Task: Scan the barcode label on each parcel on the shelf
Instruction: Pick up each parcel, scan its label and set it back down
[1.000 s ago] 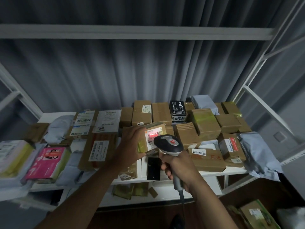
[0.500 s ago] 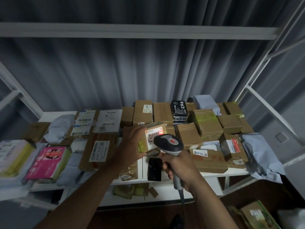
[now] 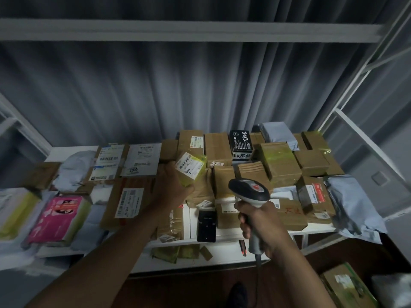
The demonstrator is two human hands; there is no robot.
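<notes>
A small brown cardboard parcel wrapped in yellowish tape [image 3: 190, 168], its white barcode label [image 3: 188, 164] turned upward, was gripped by the left hand [image 3: 172, 187] and held above the brown boxes crowding the white metal shelf [image 3: 315, 230]. A grey and black handheld barcode scanner [image 3: 250, 193] was clasped by its handle in the right hand [image 3: 259, 222], its head just right of the parcel and apart from it.

L hand [image 3: 172, 185] raised, grip curled; R hand [image 3: 259, 221] fisted, apparently tight.
</notes>
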